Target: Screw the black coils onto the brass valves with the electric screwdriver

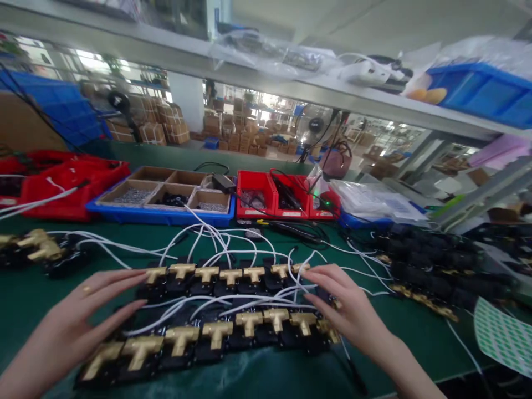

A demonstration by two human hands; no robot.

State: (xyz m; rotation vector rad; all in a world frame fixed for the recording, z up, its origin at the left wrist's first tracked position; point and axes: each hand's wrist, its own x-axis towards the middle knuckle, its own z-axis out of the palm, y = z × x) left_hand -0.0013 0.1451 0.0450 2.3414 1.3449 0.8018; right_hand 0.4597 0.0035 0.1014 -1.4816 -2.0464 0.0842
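Note:
Two rows of black units with brass T-shaped fittings lie on the green table. My left hand [93,310] is at the left end of the back row [230,277], fingers apart, its fingertips by the leftmost fitting. At the right end, my right hand [343,302] has its fingers spread, with fingertips by the last fitting of that row. The front row [218,332] runs nearer to me, between my hands. White cables [224,249] loop from the units over both rows. Whether the fingertips touch the units is hard to tell.
Behind stand a blue tray [162,216] with divided boxes and red bins [257,212]. More brass-fitted units [41,246] lie at left. Black units [449,266] are piled at right, near a green-patterned sheet [505,335]. A shelf [266,69] spans above.

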